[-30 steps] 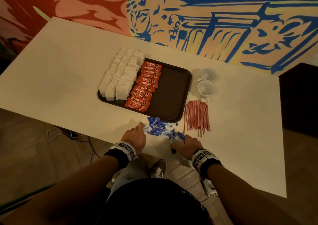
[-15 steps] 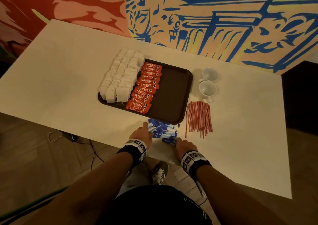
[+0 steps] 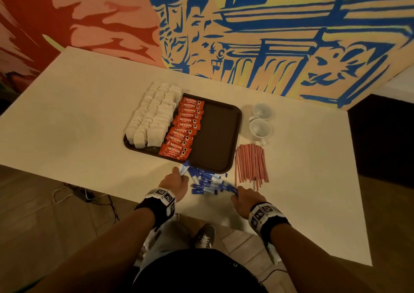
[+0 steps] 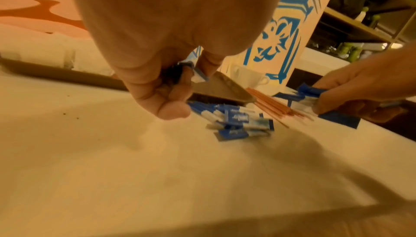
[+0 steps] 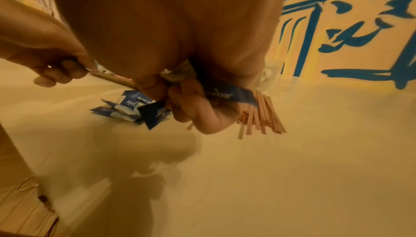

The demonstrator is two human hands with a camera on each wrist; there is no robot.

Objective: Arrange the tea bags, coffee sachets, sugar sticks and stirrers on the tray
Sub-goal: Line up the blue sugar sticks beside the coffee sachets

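A dark brown tray (image 3: 219,133) on the white table holds rows of white tea bags (image 3: 154,113) at its left and a column of red coffee sachets (image 3: 183,127) beside them. Its right half is bare. A loose pile of blue-and-white sugar sticks (image 3: 206,181) (image 4: 234,120) (image 5: 126,107) lies on the table just before the tray's near edge. My left hand (image 3: 177,180) (image 4: 180,80) grips a few sugar sticks at the pile's left. My right hand (image 3: 244,198) (image 5: 186,102) grips several sugar sticks at the pile's right. Red stirrers (image 3: 251,165) (image 5: 261,114) lie right of the tray.
Two white cups (image 3: 259,120) stand right of the tray, behind the stirrers. A painted wall (image 3: 246,35) backs the table. The table's near edge (image 3: 201,216) runs just under my wrists, with floor and my shoe below. Shelves show at the far right in the left wrist view.
Both hands moved forward from the near edge to the sugar pile and closed on sticks from either side; the pile now lies closer to the tray.
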